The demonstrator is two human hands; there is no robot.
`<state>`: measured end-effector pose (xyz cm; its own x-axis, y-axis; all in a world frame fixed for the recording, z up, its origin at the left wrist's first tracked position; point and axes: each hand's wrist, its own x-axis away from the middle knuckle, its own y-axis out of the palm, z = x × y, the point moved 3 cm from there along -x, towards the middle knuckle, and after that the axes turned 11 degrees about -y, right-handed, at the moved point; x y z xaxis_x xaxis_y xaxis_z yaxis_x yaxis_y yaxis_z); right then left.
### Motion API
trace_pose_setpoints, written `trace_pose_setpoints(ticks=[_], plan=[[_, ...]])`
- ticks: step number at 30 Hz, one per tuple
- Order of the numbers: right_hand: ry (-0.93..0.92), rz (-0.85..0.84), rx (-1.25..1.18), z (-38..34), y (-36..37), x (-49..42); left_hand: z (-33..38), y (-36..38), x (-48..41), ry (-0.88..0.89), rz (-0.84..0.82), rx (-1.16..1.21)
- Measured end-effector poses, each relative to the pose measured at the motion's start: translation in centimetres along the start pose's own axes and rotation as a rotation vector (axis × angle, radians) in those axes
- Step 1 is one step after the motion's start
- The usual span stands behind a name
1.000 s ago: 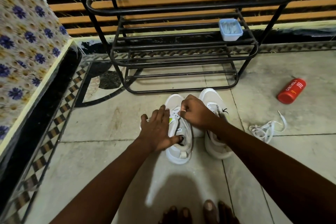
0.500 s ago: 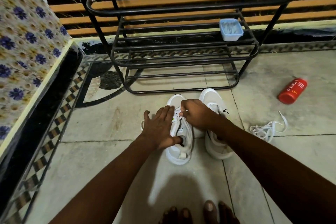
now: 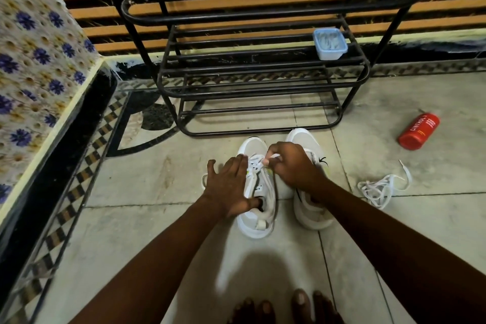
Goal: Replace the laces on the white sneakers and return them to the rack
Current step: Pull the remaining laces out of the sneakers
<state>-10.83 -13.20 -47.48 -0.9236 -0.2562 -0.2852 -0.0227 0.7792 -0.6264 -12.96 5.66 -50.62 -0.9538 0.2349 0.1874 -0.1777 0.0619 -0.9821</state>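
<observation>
The person is threading the white mesh sneaker (image 3: 254, 147), which is standing on the grey tiled floor (image 3: 147, 181) just in front of the black metal rack (image 3: 263, 88), beside its partner sneaker (image 3: 302, 139). The left hand (image 3: 228, 187) is pressing flat on the shoe's side, fingers straight and thumb at the collar. The right hand (image 3: 289, 166) is pinching the flat white lace (image 3: 259, 162) above the eyelets. Next, I judge, the lace end is needing a feed through the following eyelet, then a snug pull. Compared with a second ago, the right hand is sitting higher with lace showing at its fingertips, and the left hand's fingers are reaching nearer the eyelets.
</observation>
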Motion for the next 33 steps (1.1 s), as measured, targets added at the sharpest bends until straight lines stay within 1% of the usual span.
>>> trace_pose_setpoints(ticks=[1, 2, 4, 5, 6, 7, 8, 9, 10, 12, 13, 14, 15, 16, 18, 19, 21, 22, 23, 24, 25, 26, 27, 28, 29, 30, 31, 32, 33], plan=[[0.049, 0.098, -0.130, -0.1, -0.3, -0.1, 0.0, -0.1, 0.0, 0.001, -0.001, -0.004], [0.141, 0.231, -0.287, -0.1, -0.6, -0.3, 0.1, -0.2, 0.0, 0.004, -0.001, -0.008], [0.459, 0.481, -0.644, 0.0, -0.8, -0.2, 0.0, -0.3, 0.1, 0.009, 0.003, -0.016], [0.600, 0.536, -0.810, -0.1, -0.8, 0.0, -0.1, -0.3, 0.1, 0.011, -0.001, -0.015], [0.675, 0.534, -0.958, -0.4, -0.8, 0.1, 0.0, -0.3, 0.1, 0.015, -0.008, -0.015], [0.678, 0.484, -1.030, -0.7, -0.9, 0.2, 0.0, -0.3, 0.1, 0.016, -0.009, -0.015], [0.612, 0.411, -1.025, -1.0, -1.2, 0.1, -0.1, -0.3, 0.0, 0.016, -0.006, -0.017], [0.493, 0.304, -0.916, -1.5, -1.4, 0.0, -0.1, -0.4, 0.0, 0.013, -0.006, -0.016], [0.327, 0.169, -0.681, -1.8, -1.4, 0.0, 0.0, -0.4, 0.0, 0.011, -0.007, -0.014], [-0.051, -0.099, -0.102, -2.5, -1.1, 0.0, 0.0, -0.4, 0.1, 0.010, 0.011, -0.010], [-0.196, -0.194, 0.100, -2.5, -0.7, 0.1, -0.1, -0.4, 0.2, 0.009, 0.018, -0.009], [-0.293, -0.272, 0.251, -2.6, -0.6, 0.0, -0.1, -0.4, 0.2, 0.011, 0.017, -0.007], [-0.341, -0.336, 0.346, -2.3, -0.6, -0.1, -0.1, -0.4, 0.2, 0.011, 0.016, -0.005], [-0.345, -0.391, 0.407, -2.4, -0.7, -0.2, -0.1, -0.4, 0.2, 0.012, 0.017, -0.003], [-0.354, -0.443, 0.491, -2.6, -0.9, -0.2, -0.1, -0.3, 0.2, 0.014, 0.022, 0.003], [-0.374, -0.415, 0.527, -2.8, -0.9, -0.2, 0.0, -0.3, 0.2, 0.013, 0.019, 0.003], [-0.399, -0.218, 0.657, -3.5, -1.4, -0.2, -0.1, -0.4, 0.1, 0.013, 0.013, -0.006], [-0.380, -0.090, 0.689, -3.7, -2.0, -0.3, -0.1, -0.4, 0.1, 0.014, 0.015, -0.009], [-0.345, 0.047, 0.638, -3.9, -2.5, -0.4, -0.1, -0.4, 0.1, 0.015, 0.020, -0.008], [-0.273, 0.183, 0.482, -4.0, -3.1, -0.5, -0.1, -0.4, 0.1, 0.017, 0.025, -0.007], [-0.163, 0.317, 0.221, -3.9, -3.6, -0.8, -0.2, -0.4, 0.1, 0.019, 0.026, -0.006], [-0.008, 0.443, -0.135, -3.5, -3.9, -0.9, -0.2, -0.4, 0.1, 0.020, 0.024, -0.006], [0.166, 0.506, -0.471, -3.2, -3.6, -1.0, -0.2, -0.4, 0.1, 0.019, 0.024, -0.007], [0.281, 0.531, -0.705, -2.8, -3.3, -0.9, -0.2, -0.3, 0.1, 0.018, 0.022, -0.007], [0.313, 0.503, -0.747, -2.4, -3.1, -0.7, -0.2, -0.3, 0.1, 0.018, 0.019, -0.006], [0.254, 0.434, -0.627, -2.2, -3.3, -0.6, -0.2, -0.3, 0.0, 0.018, 0.017, -0.005], [0.120, 0.319, -0.366, -2.1, -3.8, -0.6, -0.2, -0.3, 0.1, 0.018, 0.016, -0.002], [-0.029, 0.159, -0.085, -2.1, -4.2, -0.5, -0.2, -0.3, 0.1, 0.018, 0.013, 0.001], [-0.151, -0.007, 0.137, -2.1, -4.1, -0.4, -0.2, -0.3, 0.1, 0.020, 0.009, 0.002]])
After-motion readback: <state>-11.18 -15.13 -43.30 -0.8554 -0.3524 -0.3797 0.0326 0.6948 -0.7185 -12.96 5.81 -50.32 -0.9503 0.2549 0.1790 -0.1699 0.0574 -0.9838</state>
